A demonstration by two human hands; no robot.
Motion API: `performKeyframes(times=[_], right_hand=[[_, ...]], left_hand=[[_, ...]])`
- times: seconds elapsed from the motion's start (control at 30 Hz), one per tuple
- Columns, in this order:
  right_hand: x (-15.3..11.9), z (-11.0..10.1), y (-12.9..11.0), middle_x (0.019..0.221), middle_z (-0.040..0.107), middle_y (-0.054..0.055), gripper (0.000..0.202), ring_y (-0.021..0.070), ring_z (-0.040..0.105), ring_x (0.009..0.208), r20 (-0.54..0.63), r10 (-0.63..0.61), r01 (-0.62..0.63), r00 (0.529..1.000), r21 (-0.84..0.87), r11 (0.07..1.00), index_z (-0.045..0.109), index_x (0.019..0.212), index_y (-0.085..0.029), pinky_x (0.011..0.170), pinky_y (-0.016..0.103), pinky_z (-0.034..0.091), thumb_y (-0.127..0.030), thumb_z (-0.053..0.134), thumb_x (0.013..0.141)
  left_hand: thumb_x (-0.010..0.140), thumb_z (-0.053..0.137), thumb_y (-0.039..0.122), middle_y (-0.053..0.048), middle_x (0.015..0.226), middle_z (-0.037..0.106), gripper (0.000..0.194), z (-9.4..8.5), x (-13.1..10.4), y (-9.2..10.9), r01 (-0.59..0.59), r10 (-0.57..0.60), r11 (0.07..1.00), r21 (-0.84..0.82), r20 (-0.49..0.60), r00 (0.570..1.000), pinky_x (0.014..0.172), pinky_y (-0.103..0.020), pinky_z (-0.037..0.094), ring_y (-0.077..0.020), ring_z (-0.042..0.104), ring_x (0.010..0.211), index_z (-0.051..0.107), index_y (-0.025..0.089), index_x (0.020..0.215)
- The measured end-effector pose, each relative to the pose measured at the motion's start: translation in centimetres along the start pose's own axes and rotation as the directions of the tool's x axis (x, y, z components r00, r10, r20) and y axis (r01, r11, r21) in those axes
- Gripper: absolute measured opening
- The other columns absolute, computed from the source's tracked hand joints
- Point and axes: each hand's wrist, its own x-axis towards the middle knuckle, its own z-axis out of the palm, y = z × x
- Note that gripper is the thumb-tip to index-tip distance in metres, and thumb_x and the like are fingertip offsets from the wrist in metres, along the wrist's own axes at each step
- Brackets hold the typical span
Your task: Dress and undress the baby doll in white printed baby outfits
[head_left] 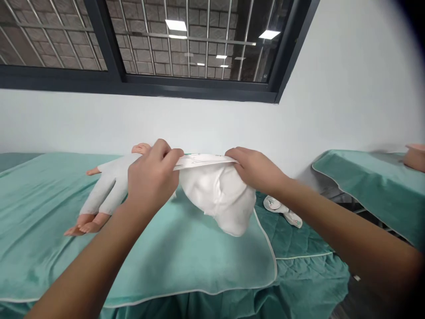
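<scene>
A soft white baby hat (217, 190) hangs in the air over the green bed, its folded rim pulled straight between my two hands. My left hand (154, 173) is closed around the left end of the rim, thumb on top. The right end is pinched in my right hand (254, 168), whose fingertips are partly hidden by the cloth. Behind my left hand lies a baby doll (111, 184) in a whitish suit with bare feet; my hand covers part of its upper body.
A light green sheet (199, 266) with a pale border covers the bed. On darker quilted cloth to the right lie small white printed cloth items (282, 210). Another green-covered bed (358, 181) stands at the right. A barred window (199, 40) is set in the white wall behind.
</scene>
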Motion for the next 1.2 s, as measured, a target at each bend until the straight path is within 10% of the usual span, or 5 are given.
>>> performKeyframes(times=[0.23,0.53,0.77,0.97,1.2], right_hand=[[-2.7,-0.3,1.2,0.109,0.070,0.000,0.038,0.0205,0.063,0.095,-0.047,0.066,-0.061,0.997,0.084,0.995,0.067,0.112,-0.028,0.079,0.032,0.048,-0.014,0.042,0.087],[-5.5,0.4,5.0,0.109,0.073,0.002,0.032,0.0249,0.067,0.098,0.080,0.175,-0.186,0.981,0.172,0.967,0.071,0.106,-0.028,0.081,0.037,0.053,-0.023,0.048,0.085],[-3.5,4.6,7.2,0.107,0.072,0.004,0.028,0.0238,0.066,0.095,0.455,0.265,-0.287,0.850,-0.022,0.958,0.069,0.107,-0.027,0.077,0.031,0.050,-0.035,0.046,0.093],[-3.1,14.4,3.5,0.138,0.052,0.019,0.044,0.0320,0.047,0.126,0.071,0.238,-0.209,0.969,-0.282,0.936,0.051,0.134,-0.012,0.100,0.042,0.041,-0.017,0.044,0.091],[-4.9,23.5,0.3,0.134,0.056,0.015,0.040,0.0242,0.050,0.124,0.133,0.331,-0.336,0.934,0.010,0.942,0.053,0.130,-0.011,0.107,0.035,0.037,-0.023,0.041,0.094]], left_hand=[[0.085,0.050,0.028,-0.003,0.093,0.064,0.010,-0.2,-1.0,-2.5,0.275,-0.222,0.906,-0.320,0.194,0.956,0.068,-0.029,0.043,-0.0193,0.059,0.082,0.052,0.021,0.091],[0.084,0.054,0.051,-0.004,0.091,0.070,0.031,-0.1,-3.2,-7.4,0.434,-0.181,0.884,-0.171,0.732,0.657,0.067,-0.028,0.041,-0.0242,0.063,0.081,0.066,0.023,0.091],[0.081,0.051,0.065,-0.011,0.117,0.066,0.054,5.0,-3.0,-8.8,0.379,-0.320,0.914,0.147,0.835,0.448,0.083,-0.039,0.048,-0.0322,0.063,0.102,0.065,0.021,0.108],[0.089,0.046,0.021,-0.019,0.131,0.056,0.035,11.6,-7.1,-2.5,0.166,-0.290,0.947,0.274,0.515,0.806,0.096,-0.049,0.043,-0.0356,0.050,0.122,0.058,0.013,0.121],[0.091,0.038,0.011,-0.012,0.121,0.063,0.035,17.0,-12.2,0.2,0.281,-0.166,0.956,-0.086,0.630,0.758,0.105,-0.034,0.041,-0.0224,0.054,0.120,0.059,0.012,0.119]])
